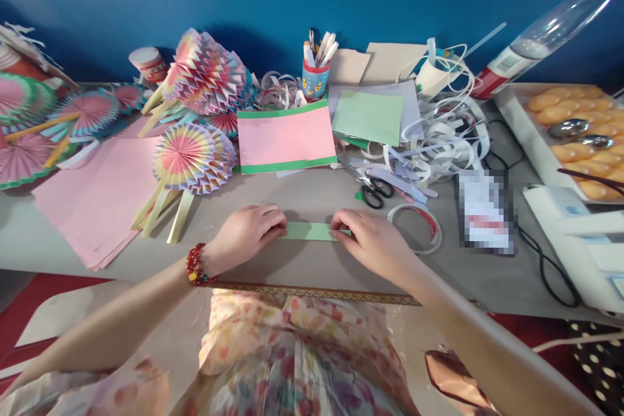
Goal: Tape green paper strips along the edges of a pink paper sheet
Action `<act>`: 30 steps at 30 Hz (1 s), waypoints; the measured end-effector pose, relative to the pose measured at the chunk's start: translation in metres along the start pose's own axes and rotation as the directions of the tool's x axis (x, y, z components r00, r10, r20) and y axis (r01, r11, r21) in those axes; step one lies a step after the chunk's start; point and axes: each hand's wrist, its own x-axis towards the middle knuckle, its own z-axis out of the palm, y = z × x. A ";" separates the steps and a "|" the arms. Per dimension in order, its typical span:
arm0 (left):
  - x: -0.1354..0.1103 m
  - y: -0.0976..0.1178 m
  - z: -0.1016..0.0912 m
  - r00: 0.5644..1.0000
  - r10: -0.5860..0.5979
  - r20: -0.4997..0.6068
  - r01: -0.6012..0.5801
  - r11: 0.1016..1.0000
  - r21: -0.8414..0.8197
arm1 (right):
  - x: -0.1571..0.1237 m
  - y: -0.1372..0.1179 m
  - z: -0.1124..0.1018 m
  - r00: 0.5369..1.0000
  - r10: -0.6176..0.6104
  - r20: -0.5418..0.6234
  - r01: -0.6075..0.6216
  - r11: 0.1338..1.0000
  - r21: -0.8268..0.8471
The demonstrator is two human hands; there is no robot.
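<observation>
A narrow light-green paper strip (pixel 310 231) lies flat near the front of the table, stretched between my two hands. My left hand (pixel 251 234) pinches its left end, thumb and fingers together. The right end is between the thumb and fingers of my right hand (pixel 365 237). Behind the strip lies a pink paper sheet with green borders (pixel 287 140). Black-handled scissors (pixel 373 192) rest beyond my right hand, and a roll of double-sided tape (pixel 419 229) lies just to its right.
Folded paper fans (pixel 190 156) and pink sheets (pixel 104 201) spread over the left. A pen cup (pixel 315 78), green paper (pixel 368 116) and curled paper scraps (pixel 443 136) sit at the back. To the right are a pixelated object (pixel 485 211), a bottle (pixel 541 39) and a bread tray (pixel 526 136).
</observation>
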 end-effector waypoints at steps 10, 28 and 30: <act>-0.002 -0.001 0.004 1.000 0.024 -0.017 -0.023 0.999 0.042 | 0.002 -0.002 -0.002 1.000 -0.002 0.022 0.001 1.000 0.003; -0.004 -0.002 0.005 0.998 0.061 -0.032 -0.059 0.996 0.070 | 0.002 0.001 0.000 1.000 -0.020 0.010 0.020 1.000 0.008; -0.004 -0.002 0.006 0.997 0.068 -0.033 -0.065 0.995 0.081 | 0.002 0.001 0.000 1.000 -0.014 0.015 0.014 1.000 0.010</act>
